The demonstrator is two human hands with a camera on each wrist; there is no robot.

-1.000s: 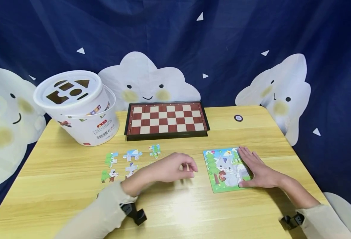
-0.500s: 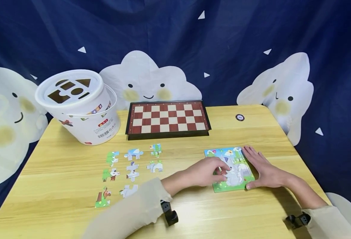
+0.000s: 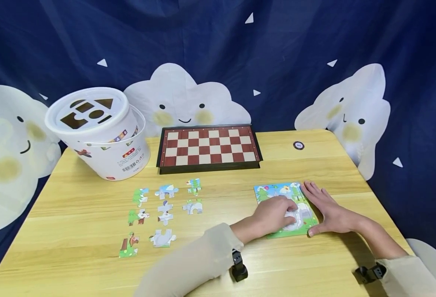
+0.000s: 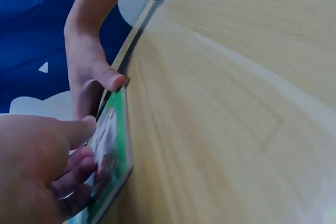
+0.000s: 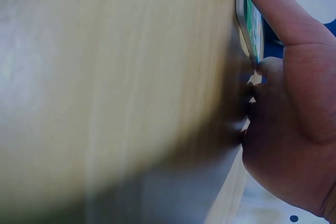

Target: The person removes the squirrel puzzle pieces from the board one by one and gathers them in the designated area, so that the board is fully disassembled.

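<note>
A square jigsaw board (image 3: pixel 269 189) with a squirrel picture lies at the right of the table. Over its middle is my left hand (image 3: pixel 275 214), fingers bent, thumb and fingertips close to the picture; the palm covers the board's lower left. In the left wrist view, the left thumb (image 4: pixel 79 131) points along the board's face and the bent fingers come down at it. My right hand (image 3: pixel 329 212) rests along the board's right edge, fingers spread, thumb by the lower right corner. In the right wrist view the right thumb (image 5: pixel 278 9) lies against the board's rim (image 5: pixel 240 3).
Several loose jigsaw pieces (image 3: pixel 165 212) lie spaced out in rows at left centre. Behind them stand a white shape-sorter bucket (image 3: pixel 102 156) and a folded chessboard (image 3: pixel 210 146). A small round disc (image 3: pixel 298 145) lies at the back right of the wooden table (image 3: pixel 73 231).
My left hand has moved right, from beside the loose pieces onto the board. My right hand stays at the board's right side, having slid slightly right.
</note>
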